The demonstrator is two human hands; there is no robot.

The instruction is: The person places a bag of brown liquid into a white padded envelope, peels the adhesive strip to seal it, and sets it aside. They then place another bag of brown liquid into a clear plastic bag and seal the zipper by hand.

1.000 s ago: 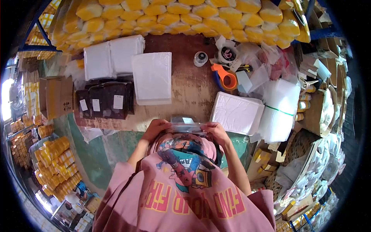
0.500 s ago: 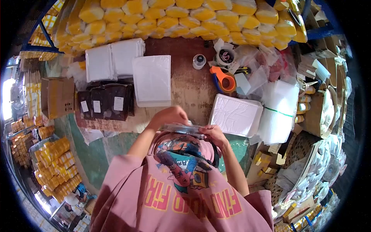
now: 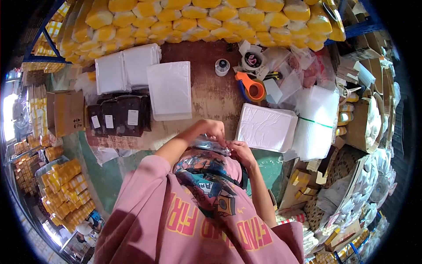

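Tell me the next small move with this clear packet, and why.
Probably press the right end of the clear plastic packet flat and closed: the left hand and right hand both pinch it there, nearly meeting, with the packet held over the near edge of the worn brown wooden table.

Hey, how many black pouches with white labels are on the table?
3, overlapping in a row on the left part of the table: left pouch, middle pouch, right pouch. More may be hidden underneath.
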